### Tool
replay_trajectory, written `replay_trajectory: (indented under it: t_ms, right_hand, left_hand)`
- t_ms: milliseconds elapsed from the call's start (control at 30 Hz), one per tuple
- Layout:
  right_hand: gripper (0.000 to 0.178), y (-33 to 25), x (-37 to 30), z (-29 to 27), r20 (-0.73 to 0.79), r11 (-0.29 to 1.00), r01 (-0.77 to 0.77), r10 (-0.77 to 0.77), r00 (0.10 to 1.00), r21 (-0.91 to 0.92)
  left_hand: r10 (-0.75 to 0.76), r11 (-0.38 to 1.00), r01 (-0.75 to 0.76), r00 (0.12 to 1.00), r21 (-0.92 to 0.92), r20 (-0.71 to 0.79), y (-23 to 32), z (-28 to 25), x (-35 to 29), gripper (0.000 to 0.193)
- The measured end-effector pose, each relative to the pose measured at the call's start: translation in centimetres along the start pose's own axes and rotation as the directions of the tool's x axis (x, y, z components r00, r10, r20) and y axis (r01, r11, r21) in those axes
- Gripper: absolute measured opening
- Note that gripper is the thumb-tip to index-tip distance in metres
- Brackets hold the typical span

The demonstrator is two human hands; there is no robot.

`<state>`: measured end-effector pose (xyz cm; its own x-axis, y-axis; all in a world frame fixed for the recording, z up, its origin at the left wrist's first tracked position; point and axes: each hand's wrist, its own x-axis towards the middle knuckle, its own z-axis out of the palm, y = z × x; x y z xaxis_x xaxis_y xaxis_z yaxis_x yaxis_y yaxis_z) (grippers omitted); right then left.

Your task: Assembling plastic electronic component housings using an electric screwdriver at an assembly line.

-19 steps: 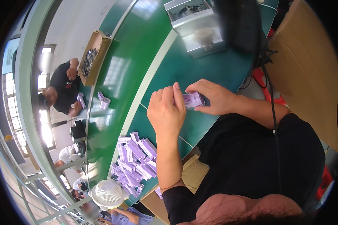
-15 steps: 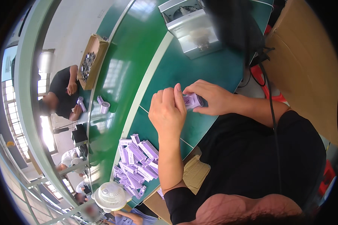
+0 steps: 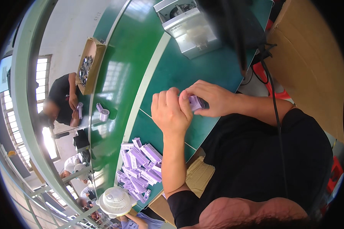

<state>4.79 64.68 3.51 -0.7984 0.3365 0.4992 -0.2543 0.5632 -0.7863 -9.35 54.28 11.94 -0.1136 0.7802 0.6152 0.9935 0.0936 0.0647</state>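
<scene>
Over the green mat my two hands meet at a small purple plastic part (image 3: 195, 103), whose dark end points toward my right palm. My right hand (image 3: 214, 100) is closed around it, fingers along the far side and thumb underneath. Against its left end presses my left hand (image 3: 171, 110), fingers curled and thumb bent onto the part. The back of that hand hides what its fingers pinch. Left of my left forearm lies a loose pile of purple plastic housings (image 3: 139, 164).
A silver metal machine (image 3: 193, 32) stands at the far end of the bench, with a blurred dark object beside it. Across the green conveyor (image 3: 116, 76) a co-worker handles a purple part near a box of metal pieces (image 3: 88, 66). A white fan (image 3: 116, 201) sits at lower left.
My left thumb has gone from sticking up to bending down onto the purple part. The co-worker's hands have come together on their part. The view has shifted slightly.
</scene>
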Motion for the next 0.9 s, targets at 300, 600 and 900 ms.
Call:
replay_trajectory:
  t_ms: [300,600,900]
  right_hand:
    - [0.070,0.0,0.0,-0.1,0.006,1.000,-0.016,0.016,1.000,0.014]
    - [0.070,0.1,-0.4,-0.3,0.013,0.998,-0.056,0.056,0.998,0.012]
    - [0.050,-2.8,1.3,-6.5,-0.442,0.886,0.186,-0.382,0.812,-0.424]
  left_hand:
    - [-0.537,0.237,0.314,0.831,-0.919,0.146,-0.6,2.2,-2.0,0.045]
    - [-0.298,0.581,0.134,0.953,-0.803,-0.056,-0.8,4.0,-1.4,0.039]
    - [-0.365,0.335,0.270,0.920,-0.903,0.140,-0.7,3.6,-1.6,0.032]
